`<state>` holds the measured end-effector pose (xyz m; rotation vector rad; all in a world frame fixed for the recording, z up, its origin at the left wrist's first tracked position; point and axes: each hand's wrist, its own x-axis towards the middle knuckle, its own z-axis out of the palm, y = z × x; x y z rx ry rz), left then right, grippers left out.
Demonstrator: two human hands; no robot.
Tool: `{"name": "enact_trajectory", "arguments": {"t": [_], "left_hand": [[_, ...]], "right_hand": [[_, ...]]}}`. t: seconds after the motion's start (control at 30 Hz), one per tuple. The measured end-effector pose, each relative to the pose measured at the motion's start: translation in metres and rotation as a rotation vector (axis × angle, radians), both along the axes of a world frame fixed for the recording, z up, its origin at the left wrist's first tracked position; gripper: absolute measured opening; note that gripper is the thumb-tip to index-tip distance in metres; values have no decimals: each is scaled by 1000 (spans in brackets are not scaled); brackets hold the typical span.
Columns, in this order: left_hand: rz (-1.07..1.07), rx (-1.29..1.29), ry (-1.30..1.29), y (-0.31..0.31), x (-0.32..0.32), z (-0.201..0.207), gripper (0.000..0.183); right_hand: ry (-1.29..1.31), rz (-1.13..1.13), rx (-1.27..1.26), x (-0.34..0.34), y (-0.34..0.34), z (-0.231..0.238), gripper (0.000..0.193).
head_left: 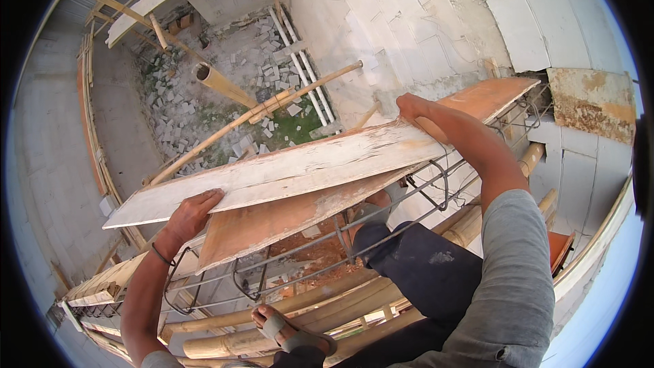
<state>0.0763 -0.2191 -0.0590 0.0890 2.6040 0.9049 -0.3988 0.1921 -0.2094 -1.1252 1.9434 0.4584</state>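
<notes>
Over the orange board [279,225], we hold the pale board [293,169]: left grip [192,212] closed on its near edge, right grip [420,114] on its far edge. We should move both hands together.

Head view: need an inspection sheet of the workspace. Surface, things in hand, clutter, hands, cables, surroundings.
Surface: no tabletop; round bamboo poles run below, with a sandalled foot over them.
Job's things: long whitish board, edge splintered near the right hand; orange-brown board partly under it; steel rebar cage alongside.
Clutter: broken block rubble strewn on the ground beyond.
Hands: left hand holds the whitish board's near edge, right hand its far edge; hidden fingers can't be checked.
Cables: nothing seen.
Surroundings: pale block wall, two white pipes at its foot.
</notes>
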Motion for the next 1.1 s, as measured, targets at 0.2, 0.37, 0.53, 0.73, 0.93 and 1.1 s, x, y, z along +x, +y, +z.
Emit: {"name": "enact_trajectory", "arguments": {"t": [0.2,0.37,0.53,0.73,0.93,1.1], "left_hand": [[15,18,-68,-5,-5,20,59],[22,20,-29,-5,-5,14,61],[17,27,-59,-6,-1,17,63],[6,56,-59,-5,1,21,63],[40,76,-25,4,5,10,62],[93,67,-55,17,1,4,59]], "right_hand": [[56,122,-36,13,-11,3,29],[-38,-307,68,5,-4,10,28],[-49,-424,181,-2,0,-12,27],[108,-153,-16,2,-1,-19,18],[48,-17,-26,30,-39,-8,27],[-82,-52,-6,41,-59,12,32]]}}
